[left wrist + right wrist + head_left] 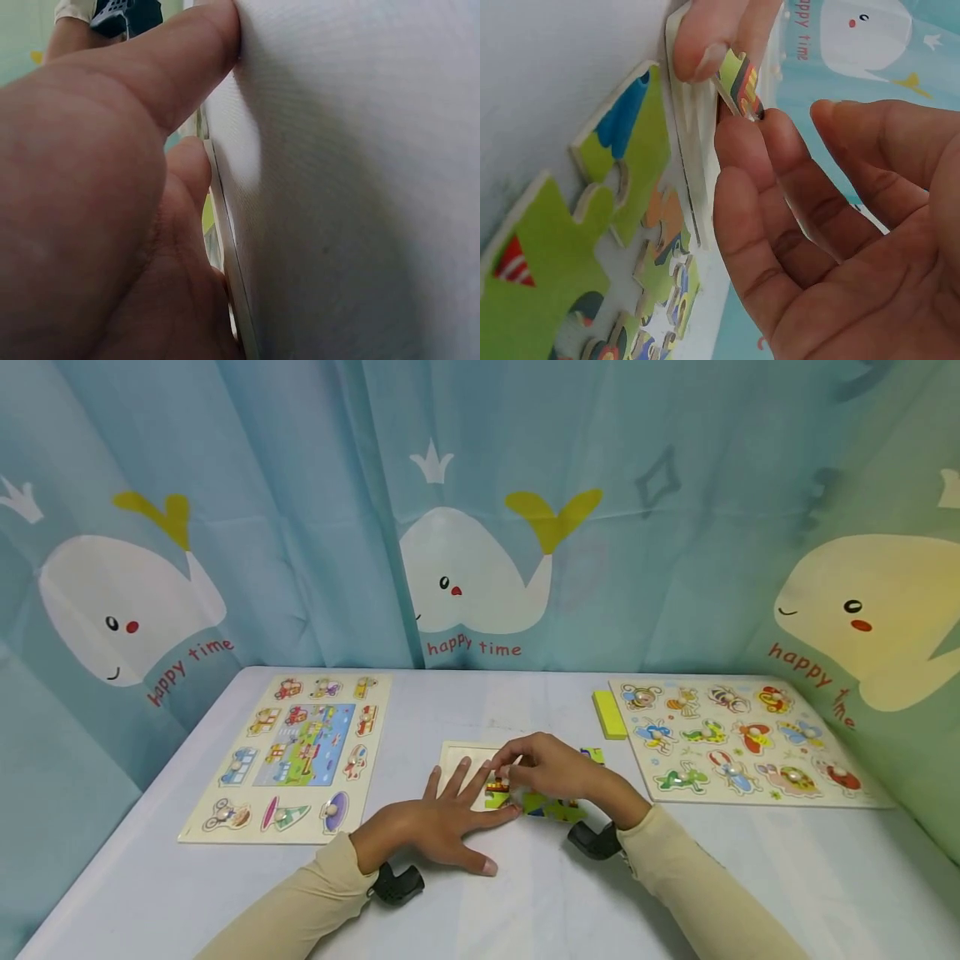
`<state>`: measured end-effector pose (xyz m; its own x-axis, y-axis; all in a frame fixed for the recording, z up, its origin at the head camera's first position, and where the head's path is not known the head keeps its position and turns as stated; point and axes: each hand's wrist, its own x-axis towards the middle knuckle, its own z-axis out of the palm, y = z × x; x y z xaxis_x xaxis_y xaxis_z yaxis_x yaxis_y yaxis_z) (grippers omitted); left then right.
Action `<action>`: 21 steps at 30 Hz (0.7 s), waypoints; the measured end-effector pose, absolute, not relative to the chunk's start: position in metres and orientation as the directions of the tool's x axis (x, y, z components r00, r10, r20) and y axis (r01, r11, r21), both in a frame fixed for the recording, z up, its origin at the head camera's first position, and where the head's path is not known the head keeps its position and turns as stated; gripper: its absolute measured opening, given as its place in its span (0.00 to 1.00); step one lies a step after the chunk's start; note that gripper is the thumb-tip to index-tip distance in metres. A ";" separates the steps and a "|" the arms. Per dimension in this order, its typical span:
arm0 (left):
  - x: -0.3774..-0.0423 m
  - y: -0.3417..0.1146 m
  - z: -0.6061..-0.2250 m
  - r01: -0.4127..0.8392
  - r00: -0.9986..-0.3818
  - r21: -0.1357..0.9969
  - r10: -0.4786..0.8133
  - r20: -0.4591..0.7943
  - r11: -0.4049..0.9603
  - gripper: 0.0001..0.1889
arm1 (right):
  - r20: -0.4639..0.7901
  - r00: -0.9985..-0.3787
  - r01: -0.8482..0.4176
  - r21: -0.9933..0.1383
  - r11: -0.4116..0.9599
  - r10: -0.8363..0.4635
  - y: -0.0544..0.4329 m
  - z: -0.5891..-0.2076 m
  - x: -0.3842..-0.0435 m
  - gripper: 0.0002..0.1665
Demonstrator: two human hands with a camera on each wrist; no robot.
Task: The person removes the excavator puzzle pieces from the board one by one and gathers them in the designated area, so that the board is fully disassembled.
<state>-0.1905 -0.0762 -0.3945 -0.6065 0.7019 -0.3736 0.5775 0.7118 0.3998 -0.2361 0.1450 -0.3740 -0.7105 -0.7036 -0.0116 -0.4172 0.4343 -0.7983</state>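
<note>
My left hand (450, 827) lies with fingers spread over a small pale wooden puzzle tray (471, 748). Its thumb rests on the tabletop in the left wrist view. My right hand (551, 768) is above the tray's right part, fingers bent. In the right wrist view its fingertips hold a small green jigsaw piece (739, 82) with red and yellow stripes, tilted beside a left fingertip. The right thumb is apart from this piece there. Loose green jigsaw pieces (566, 812) lie right of the tray, partly hidden by the right hand.
A vehicle peg puzzle board (251, 835) lies at the left. On the right is an insect peg puzzle board (637, 785), with a yellow-green block (609, 716) by its upper left corner. A blue whale-print curtain (330, 527) hangs behind the white tabletop (540, 902).
</note>
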 end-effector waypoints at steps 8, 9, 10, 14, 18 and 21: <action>-0.191 -0.075 -0.394 0.567 -0.615 0.393 0.689 -0.383 0.724 0.39 | -0.001 -0.695 -0.403 -0.828 0.391 -0.719 0.143 -0.382 -0.237 0.12; -0.191 -0.075 -0.394 0.568 -0.616 0.392 0.689 -0.381 0.724 0.39 | -0.006 -0.691 -0.399 -0.831 0.388 -0.723 0.142 -0.383 -0.237 0.12; -0.191 -0.075 -0.394 0.570 -0.616 0.390 0.690 -0.380 0.724 0.39 | -0.011 -0.686 -0.394 -0.835 0.384 -0.728 0.142 -0.383 -0.237 0.11; -0.192 -0.074 -0.394 0.579 -0.612 0.388 0.696 -0.375 0.717 0.39 | -0.035 -0.678 -0.387 -0.832 0.397 -0.734 0.141 -0.383 -0.235 0.08; -0.192 -0.075 -0.394 0.579 -0.605 0.398 0.702 -0.375 0.712 0.39 | -0.040 -0.641 -0.393 -0.841 0.372 -0.767 0.139 -0.385 -0.233 0.09; -0.191 -0.076 -0.394 0.571 -0.604 0.405 0.699 -0.381 0.714 0.39 | -0.025 -0.608 -0.405 -0.850 0.338 -0.794 0.138 -0.386 -0.233 0.10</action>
<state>-0.1909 -0.0763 -0.3943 -0.6044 0.6995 -0.3814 0.5709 0.7141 0.4050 -0.2330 0.1379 -0.3864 -0.6079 -0.7936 -0.0254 -0.4052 0.3376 -0.8496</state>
